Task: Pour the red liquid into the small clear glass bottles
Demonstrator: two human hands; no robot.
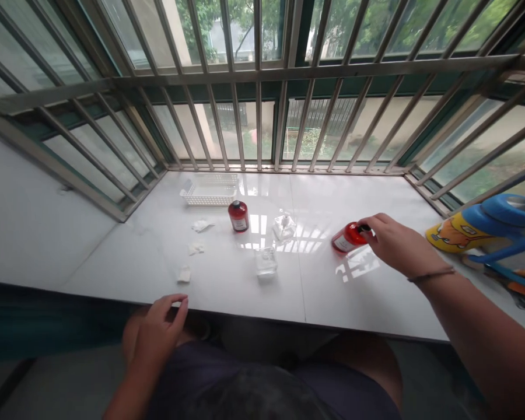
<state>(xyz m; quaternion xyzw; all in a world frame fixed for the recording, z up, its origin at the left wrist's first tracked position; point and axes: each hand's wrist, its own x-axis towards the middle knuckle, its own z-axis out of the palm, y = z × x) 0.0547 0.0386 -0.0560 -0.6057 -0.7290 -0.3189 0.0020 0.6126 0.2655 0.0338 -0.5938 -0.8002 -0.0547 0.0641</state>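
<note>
My right hand (pixel 385 242) grips the black cap of a red bottle (pixel 349 238) with a white label. That bottle tilts over the white counter, its neck toward my fingers. My left hand (pixel 164 318) hovers at the counter's front edge, thumb and fingertips brought together; whether anything is between them I cannot make out. A second red bottle (pixel 238 217) stands upright left of the middle. Between the bottles lie a clear glass or plastic container (pixel 266 263) and a crumpled clear plastic piece (pixel 284 226). Three white crumpled scraps (pixel 196 249) form a row above my left hand.
A white perforated basket (pixel 210 191) sits at the back left of the white counter (pixel 227 291). On the right lies a blue and yellow bottle (pixel 476 224) with a handle, beside orange-handled tools (pixel 522 287). Metal window bars (pixel 258 116) enclose the back and sides.
</note>
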